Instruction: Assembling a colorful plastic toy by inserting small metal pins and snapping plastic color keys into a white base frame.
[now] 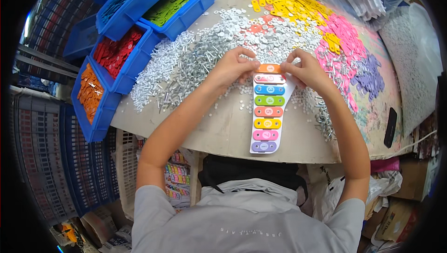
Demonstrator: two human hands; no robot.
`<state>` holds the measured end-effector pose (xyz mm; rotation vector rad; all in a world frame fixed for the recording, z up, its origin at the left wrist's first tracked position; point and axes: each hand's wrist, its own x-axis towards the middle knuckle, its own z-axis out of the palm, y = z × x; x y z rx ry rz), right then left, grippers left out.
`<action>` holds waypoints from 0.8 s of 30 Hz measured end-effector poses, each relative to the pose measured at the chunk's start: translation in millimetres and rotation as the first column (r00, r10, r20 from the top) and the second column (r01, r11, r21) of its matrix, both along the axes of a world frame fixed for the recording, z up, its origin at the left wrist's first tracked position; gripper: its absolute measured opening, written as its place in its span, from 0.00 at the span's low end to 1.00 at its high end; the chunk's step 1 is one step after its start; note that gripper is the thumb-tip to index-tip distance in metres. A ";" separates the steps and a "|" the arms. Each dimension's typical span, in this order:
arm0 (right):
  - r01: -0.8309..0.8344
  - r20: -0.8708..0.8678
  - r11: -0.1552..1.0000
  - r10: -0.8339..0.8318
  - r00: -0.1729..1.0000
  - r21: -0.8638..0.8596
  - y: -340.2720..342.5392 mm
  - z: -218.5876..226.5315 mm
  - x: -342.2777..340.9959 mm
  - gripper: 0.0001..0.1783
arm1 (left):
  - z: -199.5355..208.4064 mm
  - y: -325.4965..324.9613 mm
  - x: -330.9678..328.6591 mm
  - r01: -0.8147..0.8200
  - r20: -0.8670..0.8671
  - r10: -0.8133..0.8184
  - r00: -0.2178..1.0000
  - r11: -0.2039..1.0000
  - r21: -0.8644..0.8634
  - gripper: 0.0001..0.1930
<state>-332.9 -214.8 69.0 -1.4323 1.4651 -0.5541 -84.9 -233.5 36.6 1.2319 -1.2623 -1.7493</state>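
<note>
A toy xylophone (266, 105) lies near the table's front edge: a white board carrying a column of coloured bars. Its top bar is orange (269, 68); below come a red bar (270, 79) with white glare, a blue bar (269, 90), a green one and others down to purple. My left hand (236, 67) pinches the orange bar's left end with thumb and fingers together. At the other end of that bar, my right hand (305, 68) pinches with thumb and forefinger. Whether a small pin or cap is also under the fingertips is hidden.
Blue bins (185, 8) at the left hold green, red (118, 52), orange (90, 92) and blue bars. Loose metal pins (186, 66) and white caps (233, 22) cover the middle. Yellow (288, 3), pink (344, 36) and purple bars (368, 78) pile rightward. A black phone-like object (390, 127) lies right.
</note>
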 end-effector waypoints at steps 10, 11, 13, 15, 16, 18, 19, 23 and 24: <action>-0.192 -0.181 0.959 0.231 0.956 0.207 -21.7 1.6 -5.5 0.24 | 6.2 -23.1 4.6 0.274 0.245 -0.294 0.924 0.955 0.114 0.19; -0.218 -0.178 0.954 0.255 0.950 0.205 -22.9 1.4 -5.4 0.24 | 6.1 -24.6 4.9 0.304 0.256 -0.322 0.912 0.947 0.108 0.19; -0.204 -0.181 0.947 0.252 0.951 0.247 -24.8 1.9 -7.0 0.23 | 7.4 -29.3 4.1 0.361 0.281 -0.374 0.884 0.927 0.096 0.21; -0.235 -0.190 0.938 0.287 0.939 0.254 -25.8 3.9 -4.4 0.23 | -11.8 -37.1 1.9 0.375 0.321 -0.370 0.872 0.926 0.050 0.20; -0.218 -0.183 0.936 0.274 0.944 0.277 -26.0 3.2 -6.7 0.23 | -12.7 -37.3 -3.5 0.382 0.266 -0.387 0.883 0.921 0.072 0.20; -0.200 -0.159 0.930 0.258 0.953 0.309 -26.1 4.4 -5.9 0.23 | -13.7 -39.6 -2.9 0.408 0.188 -0.427 0.884 0.903 0.134 0.17; -0.207 -0.161 0.928 0.265 0.951 0.309 -25.6 3.3 -6.4 0.23 | -17.5 -39.6 -2.7 0.401 0.187 -0.420 0.888 0.907 0.132 0.17; -0.231 -0.183 0.938 0.283 0.942 0.259 -23.0 0.9 -6.2 0.24 | -25.8 -35.1 -4.3 0.342 0.152 -0.360 0.921 0.931 0.131 0.16; -0.227 -0.196 0.944 0.276 0.941 0.240 -21.3 1.7 -5.3 0.24 | -25.7 -33.5 -5.2 0.330 0.135 -0.344 0.929 0.937 0.115 0.16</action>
